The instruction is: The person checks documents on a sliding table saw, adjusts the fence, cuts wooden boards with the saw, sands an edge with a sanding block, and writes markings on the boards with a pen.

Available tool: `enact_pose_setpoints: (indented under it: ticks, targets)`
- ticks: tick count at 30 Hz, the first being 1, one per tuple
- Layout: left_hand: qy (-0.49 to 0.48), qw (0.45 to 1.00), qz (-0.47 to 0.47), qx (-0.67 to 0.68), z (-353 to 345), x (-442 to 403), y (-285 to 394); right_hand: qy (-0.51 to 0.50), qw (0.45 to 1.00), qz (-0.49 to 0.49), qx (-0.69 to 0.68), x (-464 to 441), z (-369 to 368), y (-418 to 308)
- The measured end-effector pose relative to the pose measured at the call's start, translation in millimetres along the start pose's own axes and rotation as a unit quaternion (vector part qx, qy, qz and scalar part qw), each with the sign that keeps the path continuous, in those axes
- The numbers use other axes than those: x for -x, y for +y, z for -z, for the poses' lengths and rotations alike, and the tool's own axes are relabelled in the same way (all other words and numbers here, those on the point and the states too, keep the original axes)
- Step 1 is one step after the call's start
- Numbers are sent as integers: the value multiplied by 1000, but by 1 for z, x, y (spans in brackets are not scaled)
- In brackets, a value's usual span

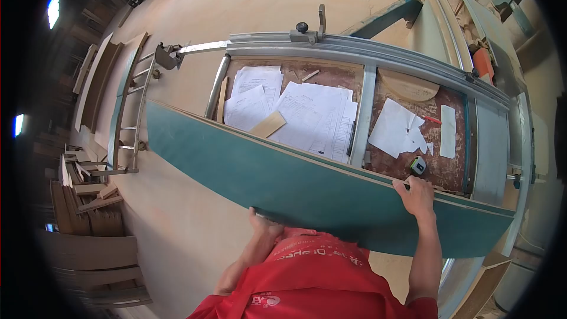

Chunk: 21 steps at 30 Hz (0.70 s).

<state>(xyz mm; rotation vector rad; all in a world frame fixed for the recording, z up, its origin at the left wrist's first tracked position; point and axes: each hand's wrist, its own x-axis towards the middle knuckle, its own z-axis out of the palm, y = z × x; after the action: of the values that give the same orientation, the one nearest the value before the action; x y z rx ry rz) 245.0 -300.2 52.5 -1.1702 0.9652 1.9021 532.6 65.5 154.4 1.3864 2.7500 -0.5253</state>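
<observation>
A long green board [283,171] with a pale edge lies tilted across the front of the metal-framed table, close against my red apron. My left hand [266,224] is closed on the board's lower edge, its fingers partly hidden beneath. At the board's upper edge, right of centre, my right hand [416,196] grips with bent fingers. Just beyond that hand, a tape measure [418,166] rests on the brown tabletop. Printed papers [313,112] and a small wood piece [268,124] lie behind the board.
A metal rail [366,51] with a clamp [303,34] runs along the table's far side. Torn paper [394,127] and a red pen [432,120] are on the right section. A metal rack [133,112] and stacked boards [97,88] stand left.
</observation>
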Motion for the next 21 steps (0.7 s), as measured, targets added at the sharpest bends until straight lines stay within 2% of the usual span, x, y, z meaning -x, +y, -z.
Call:
enact_pose_setpoints:
  ticks: [2,5,8,14,21]
  targets:
    - [33,999,-6,8,8,10,1,-6,1000,5,-1,-15,-37,13]
    - [51,998,-31,2,19,16,1,-47,999,6,3,-20,-61,16]
    - [61,998,-28,8,30,11,1,-47,999,-13,-2,-22,-83,25]
    - [58,998,-14,-12,30,12,0,-100,993,-56,9,-26,-91,30]
    - [33,999,-25,-21,21,5,-3,-88,994,-66,7,-31,-92,41]
